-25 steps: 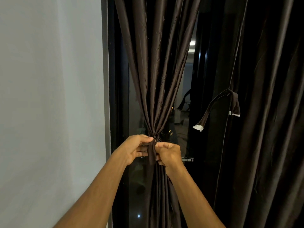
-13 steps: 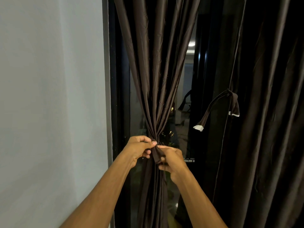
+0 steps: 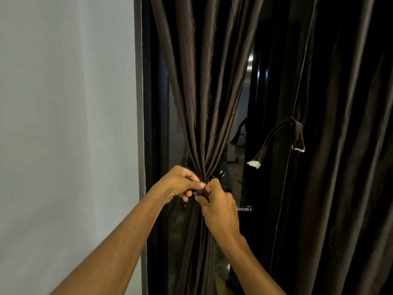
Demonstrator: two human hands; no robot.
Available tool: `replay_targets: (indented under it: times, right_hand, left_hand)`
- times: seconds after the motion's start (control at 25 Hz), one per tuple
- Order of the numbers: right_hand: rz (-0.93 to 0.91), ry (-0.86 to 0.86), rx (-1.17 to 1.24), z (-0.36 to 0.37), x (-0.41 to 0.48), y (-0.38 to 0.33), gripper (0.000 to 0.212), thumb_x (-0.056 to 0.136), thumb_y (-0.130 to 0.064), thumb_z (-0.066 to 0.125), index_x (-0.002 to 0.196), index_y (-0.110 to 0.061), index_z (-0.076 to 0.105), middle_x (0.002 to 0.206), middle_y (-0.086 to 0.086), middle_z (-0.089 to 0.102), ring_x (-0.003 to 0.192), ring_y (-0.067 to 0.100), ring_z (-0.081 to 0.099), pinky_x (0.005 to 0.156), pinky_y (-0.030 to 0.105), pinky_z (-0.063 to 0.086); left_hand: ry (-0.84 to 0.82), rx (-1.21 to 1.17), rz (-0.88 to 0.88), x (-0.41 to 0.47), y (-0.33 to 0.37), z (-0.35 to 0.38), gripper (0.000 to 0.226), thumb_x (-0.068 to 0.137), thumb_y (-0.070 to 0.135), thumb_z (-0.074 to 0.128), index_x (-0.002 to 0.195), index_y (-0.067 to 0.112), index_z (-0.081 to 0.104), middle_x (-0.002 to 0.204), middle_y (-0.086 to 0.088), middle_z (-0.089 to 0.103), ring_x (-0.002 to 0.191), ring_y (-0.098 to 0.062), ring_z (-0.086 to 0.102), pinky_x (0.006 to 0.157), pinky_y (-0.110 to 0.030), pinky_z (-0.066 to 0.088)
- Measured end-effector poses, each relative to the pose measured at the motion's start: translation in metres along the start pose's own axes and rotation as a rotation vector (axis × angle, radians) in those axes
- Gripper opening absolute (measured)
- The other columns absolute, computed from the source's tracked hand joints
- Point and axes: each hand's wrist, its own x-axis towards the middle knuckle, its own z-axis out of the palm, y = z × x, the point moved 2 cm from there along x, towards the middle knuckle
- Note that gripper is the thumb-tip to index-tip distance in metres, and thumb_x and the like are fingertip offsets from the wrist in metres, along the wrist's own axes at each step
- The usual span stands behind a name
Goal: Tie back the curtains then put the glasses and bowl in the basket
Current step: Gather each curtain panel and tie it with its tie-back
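A dark brown left curtain [image 3: 204, 86] hangs gathered into a narrow waist at mid height. My left hand [image 3: 180, 185] and my right hand [image 3: 219, 207] meet at that waist, both pinching a dark tie-back strip [image 3: 201, 192] wrapped around the bunched fabric. The strip is mostly hidden by my fingers. On the right, a second dark curtain [image 3: 344, 145] hangs loose, with its own tie-back [image 3: 276, 141] dangling free, white-tipped at both ends. No glasses, bowl or basket are in view.
A plain pale wall [image 3: 68, 124] fills the left side. A black window frame [image 3: 152, 103] and dark glass with reflections sit behind the curtains.
My hands have shifted slightly lower and closer together on the tie-back. My right hand has turned over the knot, covering more of the strip.
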Motion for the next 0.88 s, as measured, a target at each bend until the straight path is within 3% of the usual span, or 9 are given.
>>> replay_targets:
  times: [0.08, 0.16, 0.24, 0.32, 0.44, 0.6, 0.76, 0.88]
  right_hand:
    - [-0.088, 0.076, -0.028, 0.004, -0.001, -0.003, 0.026, 0.095, -0.036, 0.060, 0.102, -0.024, 0.038, 0.075, -0.004, 0.063, 0.067, 0.018, 0.066, 0.063, 0.042, 0.056]
    - [-0.128, 0.087, -0.003, 0.007, -0.001, -0.004, 0.025, 0.096, -0.036, 0.059, 0.108, -0.023, 0.043, 0.065, -0.010, 0.053, 0.058, 0.011, 0.058, 0.060, 0.038, 0.055]
    - [-0.134, 0.066, 0.038, 0.009, -0.001, -0.004, 0.026, 0.096, -0.030, 0.061, 0.116, -0.020, 0.048, 0.061, -0.014, 0.043, 0.052, 0.004, 0.046, 0.054, 0.024, 0.049]
    - [-0.120, 0.010, 0.123, 0.014, -0.003, -0.005, 0.029, 0.098, -0.022, 0.058, 0.125, -0.021, 0.047, 0.067, -0.016, 0.046, 0.054, 0.000, 0.046, 0.050, 0.016, 0.040]
    - [-0.140, -0.033, 0.121, 0.019, -0.006, -0.006, 0.034, 0.101, -0.017, 0.049, 0.133, -0.024, 0.037, 0.080, -0.009, 0.059, 0.065, 0.005, 0.056, 0.054, 0.018, 0.039]
    - [-0.145, 0.058, -0.091, 0.012, 0.006, -0.006, 0.023, 0.102, -0.023, 0.045, 0.124, -0.020, 0.041, 0.083, 0.003, 0.069, 0.074, 0.022, 0.068, 0.060, 0.034, 0.049]
    - [-0.292, 0.243, -0.470, 0.016, 0.015, 0.003, 0.031, 0.073, -0.016, 0.082, 0.097, -0.012, 0.062, 0.053, -0.002, 0.060, 0.042, 0.016, 0.059, 0.045, 0.031, 0.046]
    - [-0.361, 0.265, -0.596, 0.021, 0.018, 0.009, 0.028, 0.068, -0.014, 0.085, 0.086, -0.011, 0.064, 0.055, -0.002, 0.059, 0.044, 0.017, 0.059, 0.048, 0.033, 0.046]
  left_hand:
    - [-0.025, 0.035, 0.004, -0.001, 0.002, -0.003, 0.011, 0.085, 0.016, 0.072, 0.086, 0.006, 0.068, 0.068, -0.007, 0.064, 0.043, -0.006, 0.049, 0.043, -0.020, 0.046]
    - [-0.052, 0.059, -0.002, -0.002, 0.001, -0.007, 0.011, 0.087, 0.018, 0.070, 0.086, 0.007, 0.068, 0.066, -0.005, 0.063, 0.042, -0.004, 0.047, 0.041, -0.019, 0.043]
    - [-0.074, 0.052, -0.019, -0.002, -0.003, -0.011, 0.012, 0.090, 0.020, 0.067, 0.086, 0.009, 0.067, 0.063, -0.003, 0.060, 0.041, -0.004, 0.044, 0.040, -0.019, 0.039]
    - [-0.072, 0.019, -0.036, -0.001, -0.007, -0.014, 0.013, 0.092, 0.020, 0.064, 0.085, 0.009, 0.065, 0.061, -0.003, 0.055, 0.041, -0.005, 0.041, 0.039, -0.019, 0.035]
    - [-0.073, -0.048, -0.063, 0.000, -0.012, -0.013, 0.015, 0.093, 0.019, 0.063, 0.082, 0.009, 0.064, 0.059, -0.002, 0.052, 0.041, -0.005, 0.038, 0.039, -0.018, 0.032]
    - [-0.146, -0.190, -0.059, -0.004, -0.012, -0.005, 0.016, 0.092, 0.015, 0.064, 0.078, 0.009, 0.064, 0.062, -0.002, 0.056, 0.046, -0.007, 0.043, 0.043, -0.020, 0.039]
    - [-0.084, -0.401, -0.045, -0.006, -0.019, 0.005, 0.006, 0.091, 0.010, 0.064, 0.087, 0.005, 0.062, 0.064, -0.005, 0.059, 0.047, -0.009, 0.046, 0.046, -0.022, 0.042]
    - [0.001, -0.569, -0.052, -0.005, -0.030, 0.015, 0.012, 0.090, 0.008, 0.065, 0.098, 0.002, 0.057, 0.065, -0.007, 0.059, 0.045, -0.010, 0.047, 0.043, -0.024, 0.041]
